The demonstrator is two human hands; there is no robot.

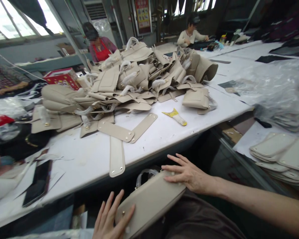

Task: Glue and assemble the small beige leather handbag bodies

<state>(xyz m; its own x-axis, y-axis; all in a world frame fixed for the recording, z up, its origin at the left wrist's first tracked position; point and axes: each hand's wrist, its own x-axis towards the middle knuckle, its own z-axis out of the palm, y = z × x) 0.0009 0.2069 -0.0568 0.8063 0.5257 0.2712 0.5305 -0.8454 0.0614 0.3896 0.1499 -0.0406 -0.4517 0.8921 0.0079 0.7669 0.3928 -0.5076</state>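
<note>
A beige handbag point(151, 202) lies tilted on the lap, its long flat panel facing up. At its near left end, my left hand point(112, 215) rests with fingers spread and the thumb over the panel beside a small metal stud. Fingers stretched apart, my right hand point(186, 174) touches the upper right end of the bag. A clear-wrapped handle point(146, 176) shows behind the bag. Neither hand is wrapped round anything. Beyond, at the table edge, lie beige strips point(117, 157) with metal studs.
A large pile of beige bag pieces point(139, 73) covers the white table point(82, 156). A yellow-handled tool point(175, 117) lies near the front edge, and a phone point(38, 182) at left. Stacked panels point(281, 149) and clear plastic point(284, 93) are at right. Several people sit beyond.
</note>
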